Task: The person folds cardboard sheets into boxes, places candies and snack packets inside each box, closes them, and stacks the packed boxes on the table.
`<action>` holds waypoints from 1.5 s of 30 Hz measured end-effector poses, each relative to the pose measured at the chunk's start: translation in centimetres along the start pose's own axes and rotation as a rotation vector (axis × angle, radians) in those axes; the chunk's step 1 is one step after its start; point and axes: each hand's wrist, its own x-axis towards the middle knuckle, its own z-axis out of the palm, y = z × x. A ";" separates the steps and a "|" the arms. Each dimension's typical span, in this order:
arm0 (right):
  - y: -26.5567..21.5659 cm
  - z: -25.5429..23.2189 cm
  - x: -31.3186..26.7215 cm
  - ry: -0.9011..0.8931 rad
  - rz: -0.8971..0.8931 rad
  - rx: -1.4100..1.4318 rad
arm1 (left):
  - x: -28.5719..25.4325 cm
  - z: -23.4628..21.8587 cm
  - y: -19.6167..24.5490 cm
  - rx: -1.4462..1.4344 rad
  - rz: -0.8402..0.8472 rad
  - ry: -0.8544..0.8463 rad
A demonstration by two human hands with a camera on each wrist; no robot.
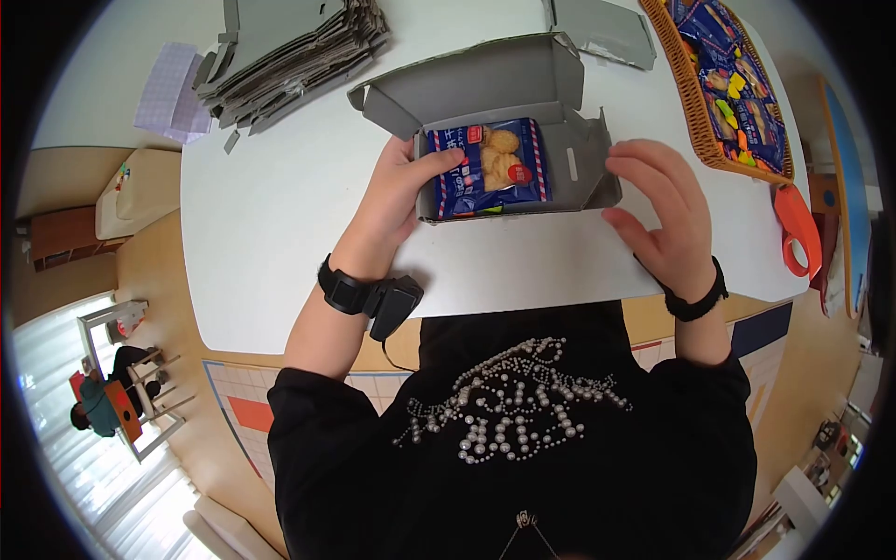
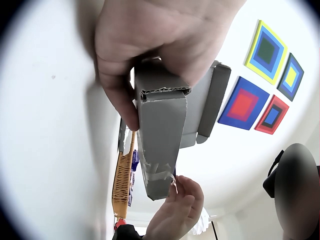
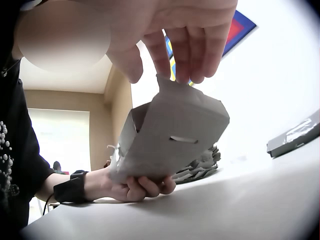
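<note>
Your left hand (image 1: 397, 182) is clamped on the left end of the box (image 1: 563, 149): thumb over the top and lying across the packet (image 1: 495, 168), other fingers seen underneath from the right wrist. Your right hand (image 1: 670, 210) has its grip apart, thumb and fingers spread beside the box's right end; contact with the flap there cannot be confirmed.

You have the box in front of you, over the near side of the white bench (image 1: 271, 233), its lid raised. It is grey cardboard, with corrugated edges showing at one corner, a narrow slot near the right end and wrinkled clear tape on the outside.

The packet lies flat in the box, toward the left. It is glossy dark blue with red-and-white striped borders, and pale golden biscuits show in the middle.

Lettering: the packet carries white characters down its left part, partly under your thumb and too small to read surely. A red badge sits near the top and a red disc with white marks lower right; neither can be read. In the wicker basket (image 1: 686, 93) at the far right, more blue packets bear white print, likewise illegible.
</note>
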 end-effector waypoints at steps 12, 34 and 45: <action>-0.5 1.6 0.1 -0.208 -0.141 0.030 | -0.4 0.0 0.3 0.038 -0.021 -0.050; -1.0 1.9 -0.1 -0.142 -0.061 0.094 | -0.3 -0.6 0.2 0.050 -0.051 -0.076; -0.5 1.3 -0.5 -0.232 -0.139 -0.092 | -0.7 0.0 0.5 0.067 -0.064 -0.064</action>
